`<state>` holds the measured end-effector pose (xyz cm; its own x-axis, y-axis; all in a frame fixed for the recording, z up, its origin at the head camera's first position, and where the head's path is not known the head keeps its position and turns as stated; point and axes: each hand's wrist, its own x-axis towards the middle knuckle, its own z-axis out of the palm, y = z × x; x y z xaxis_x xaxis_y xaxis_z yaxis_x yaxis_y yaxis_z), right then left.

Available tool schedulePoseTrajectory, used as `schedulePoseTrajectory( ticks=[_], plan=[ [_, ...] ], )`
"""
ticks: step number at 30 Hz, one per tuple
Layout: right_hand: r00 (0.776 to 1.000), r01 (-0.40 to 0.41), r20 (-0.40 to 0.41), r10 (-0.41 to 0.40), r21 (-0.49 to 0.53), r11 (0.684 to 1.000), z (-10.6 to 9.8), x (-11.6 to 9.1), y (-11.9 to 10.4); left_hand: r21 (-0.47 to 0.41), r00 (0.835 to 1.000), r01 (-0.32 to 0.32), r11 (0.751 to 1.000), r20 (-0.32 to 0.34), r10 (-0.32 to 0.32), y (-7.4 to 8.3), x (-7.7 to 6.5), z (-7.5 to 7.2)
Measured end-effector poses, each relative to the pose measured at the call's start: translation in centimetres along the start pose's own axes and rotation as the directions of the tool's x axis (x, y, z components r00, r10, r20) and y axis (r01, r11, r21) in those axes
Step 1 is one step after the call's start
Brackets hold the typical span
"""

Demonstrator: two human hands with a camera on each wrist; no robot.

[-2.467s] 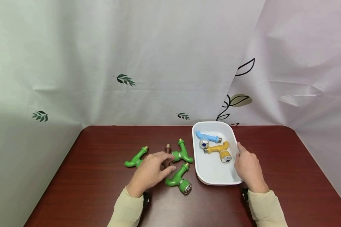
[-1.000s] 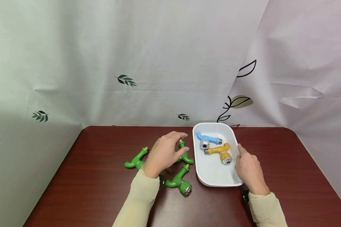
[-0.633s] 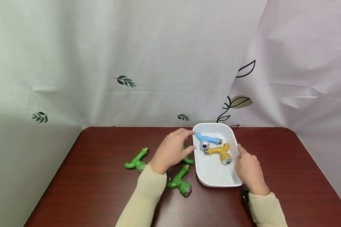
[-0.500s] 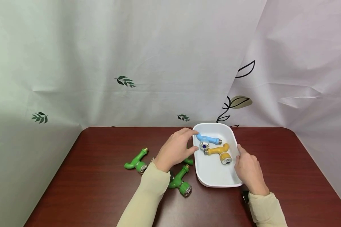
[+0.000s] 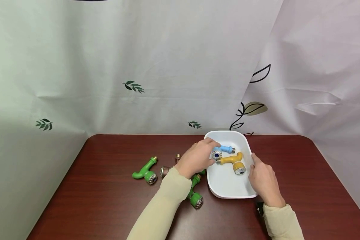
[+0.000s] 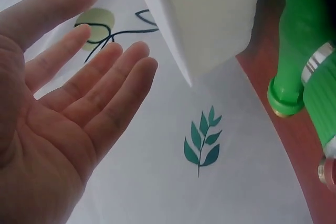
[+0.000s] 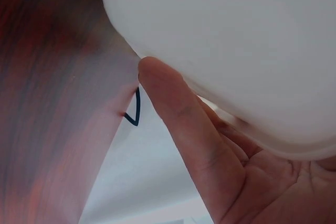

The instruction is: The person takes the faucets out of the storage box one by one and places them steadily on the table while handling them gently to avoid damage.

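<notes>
My left hand (image 5: 198,157) reaches over the left rim of a white tray (image 5: 229,186), its fingertips overlapping a light blue tap (image 5: 227,149). In the left wrist view its fingers (image 6: 113,111) are spread and relaxed, with nothing in the palm. A yellow tap (image 5: 229,159) lies beside the blue one in the tray. My right hand (image 5: 264,180) holds the tray's right rim; in the right wrist view one finger (image 7: 181,111) lies along the outer wall. Under and beside my left forearm are a brown tap (image 5: 165,171) and green taps, partly hidden.
A green tap (image 5: 144,169) lies left of the brown one, and another green tap (image 5: 196,199) sits nearer the front. A third green one (image 6: 294,40) is mostly covered by my left hand in the head view. A printed curtain (image 5: 168,66) hangs behind the dark red table (image 5: 102,186).
My left hand has moved right and away from over the brown and green taps, across the tray's left rim to the blue tap. My right hand and the tray have stayed put.
</notes>
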<state>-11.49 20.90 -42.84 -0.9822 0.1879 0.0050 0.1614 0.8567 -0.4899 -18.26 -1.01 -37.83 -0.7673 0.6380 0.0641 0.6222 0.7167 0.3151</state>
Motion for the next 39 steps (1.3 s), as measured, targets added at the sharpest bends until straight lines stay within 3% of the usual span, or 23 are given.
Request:
schedulePoseTrajectory(
  ticks=[8, 25, 39],
  plan=[
    [1.0, 0.008, -0.009, -0.008, -0.005, 1.0, 0.0, -0.1, 0.2, 0.096, 0.999, -0.028, 0.995, 0.046, 0.023, 0.4, 1.2, 1.0],
    [1.0, 0.017, -0.007, -0.017, 0.005, 1.0, 0.0, 0.0, 0.2, 0.094, 0.994, -0.046, 0.994, 0.103, 0.036, 0.1, 2.5, 3.1],
    [1.0, 0.0, 0.005, 0.0, 0.008, 1.0, -0.1, 0.2, 0.1, 0.189, 0.99, -0.061, 0.98, 0.135, 0.035, 0.2, 3.0, 4.2]
  ],
)
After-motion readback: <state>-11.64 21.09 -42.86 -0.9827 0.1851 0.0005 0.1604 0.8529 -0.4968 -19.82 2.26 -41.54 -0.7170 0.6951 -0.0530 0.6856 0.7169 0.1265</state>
